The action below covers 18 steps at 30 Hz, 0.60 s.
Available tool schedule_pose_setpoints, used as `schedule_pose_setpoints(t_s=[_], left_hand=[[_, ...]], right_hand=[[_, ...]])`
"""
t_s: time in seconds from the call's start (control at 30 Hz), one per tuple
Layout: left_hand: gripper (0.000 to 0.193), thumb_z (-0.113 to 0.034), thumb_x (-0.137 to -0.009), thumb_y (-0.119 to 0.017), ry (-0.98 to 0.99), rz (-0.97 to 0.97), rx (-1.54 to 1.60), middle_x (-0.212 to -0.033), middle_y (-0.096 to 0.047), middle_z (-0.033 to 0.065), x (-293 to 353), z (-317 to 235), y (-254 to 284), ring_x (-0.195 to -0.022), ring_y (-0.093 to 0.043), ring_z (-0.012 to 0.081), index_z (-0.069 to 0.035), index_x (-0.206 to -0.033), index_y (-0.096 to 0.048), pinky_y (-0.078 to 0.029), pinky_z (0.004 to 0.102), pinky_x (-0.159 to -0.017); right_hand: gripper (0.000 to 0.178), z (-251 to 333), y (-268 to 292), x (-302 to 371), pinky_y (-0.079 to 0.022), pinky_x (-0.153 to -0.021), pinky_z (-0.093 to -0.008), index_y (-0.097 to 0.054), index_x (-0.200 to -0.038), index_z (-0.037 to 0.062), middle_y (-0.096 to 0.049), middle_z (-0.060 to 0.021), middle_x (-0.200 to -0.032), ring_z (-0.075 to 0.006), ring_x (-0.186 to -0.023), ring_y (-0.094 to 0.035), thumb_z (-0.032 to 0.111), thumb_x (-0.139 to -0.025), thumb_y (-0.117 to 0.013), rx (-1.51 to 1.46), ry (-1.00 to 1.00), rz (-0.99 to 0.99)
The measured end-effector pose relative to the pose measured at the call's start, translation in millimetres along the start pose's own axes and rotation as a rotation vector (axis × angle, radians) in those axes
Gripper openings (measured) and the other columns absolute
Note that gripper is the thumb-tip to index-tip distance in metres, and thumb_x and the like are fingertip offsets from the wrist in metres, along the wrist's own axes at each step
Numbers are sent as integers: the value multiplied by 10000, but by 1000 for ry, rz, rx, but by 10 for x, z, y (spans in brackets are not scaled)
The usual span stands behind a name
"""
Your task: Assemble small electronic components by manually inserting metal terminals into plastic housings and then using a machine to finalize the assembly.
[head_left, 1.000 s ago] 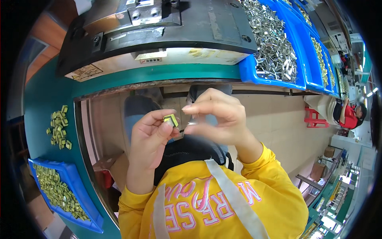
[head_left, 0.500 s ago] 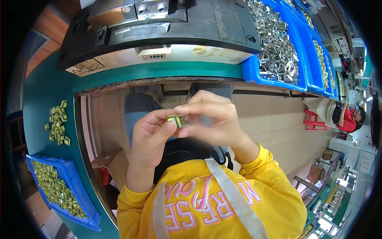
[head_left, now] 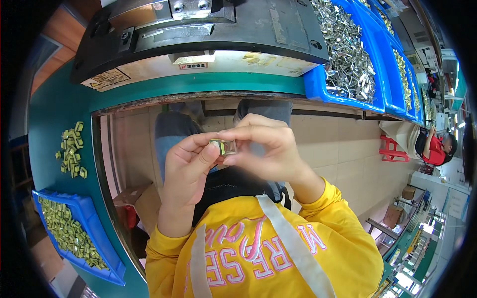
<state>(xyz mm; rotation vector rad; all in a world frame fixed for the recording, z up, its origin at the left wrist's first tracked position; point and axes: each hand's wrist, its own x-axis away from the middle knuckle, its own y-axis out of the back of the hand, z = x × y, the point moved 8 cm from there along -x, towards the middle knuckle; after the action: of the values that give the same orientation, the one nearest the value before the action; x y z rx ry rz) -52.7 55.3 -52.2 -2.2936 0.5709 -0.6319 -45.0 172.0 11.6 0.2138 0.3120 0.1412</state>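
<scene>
Over my lap, my left hand (head_left: pixel 188 166) pinches a small yellow-green block-shaped component (head_left: pixel 221 147) between thumb and fingers. Against its right end sits a small shiny metal casing (head_left: pixel 231 147), gripped by the thumb and index finger of my right hand (head_left: pixel 271 149). The two pieces touch; how deep one sits in the other I cannot tell. Loose yellow-green components (head_left: pixel 73 149) lie in a pile on the green table at the left. More of them fill a blue tray (head_left: pixel 113 268) at the lower left.
A heavy black machine base (head_left: pixel 248 39) stands on the green table (head_left: pixel 198 84) in front of me. To its right, a blue bin (head_left: pixel 314 87) holds many metal casings, with more blue bins beyond. A person in red (head_left: pixel 437 149) sits near a red stool (head_left: pixel 392 149).
The casing and component have turned slightly between my fingers. Both hands stay nearly in place, and the view has shifted a little.
</scene>
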Motion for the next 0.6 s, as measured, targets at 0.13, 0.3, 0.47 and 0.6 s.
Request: schedule_pose_setpoints(t_s=[0.13, 0.3, 0.47, 0.6], left_hand=[[221, -76, -831, -581, -6, -22, -7, -911, -620, 97, -2, -5, 26, -768, -599, 132, 33, -1022, -569, -492, 247, -708], [222, -79, -829, -585, -10, -13, -38, -905, -622, 97, 2, -25, 6, -761, -598, 128, 34, -1019, -574, -490, 241, -698], [212, -65, -821, -591, -23, -44, -43, -907, -622, 98, 0, -24, 24, -763, -598, 127, 38, -1006, -578, -490, 235, -697], [212, -58, -814, -597, -29, -40, -41, -905, -622, 98, 2, -28, 46, -771, -596, 122, 37, -1003, -578, -489, 231, -695]], right_hand=[[367, 0, -15, 23, -418, -542, -208, -634, -979, 6, -591, -71, -764, -113, -616, -534, 18, -628, -741, 17, -20, -35], [319, 14, -13, 30, -368, -465, -195, -650, -964, 42, -525, -25, -667, -81, -534, -463, 36, -652, -718, -7, -14, -114], [332, -8, -37, 59, -368, -464, -195, -648, -965, 44, -525, -24, -678, -80, -546, -461, 40, -642, -727, 23, 2, -150], [384, 28, -21, 57, -413, -527, -212, -635, -960, 13, -566, -63, -796, -122, -654, -532, 56, -604, -771, 84, -39, -158]])
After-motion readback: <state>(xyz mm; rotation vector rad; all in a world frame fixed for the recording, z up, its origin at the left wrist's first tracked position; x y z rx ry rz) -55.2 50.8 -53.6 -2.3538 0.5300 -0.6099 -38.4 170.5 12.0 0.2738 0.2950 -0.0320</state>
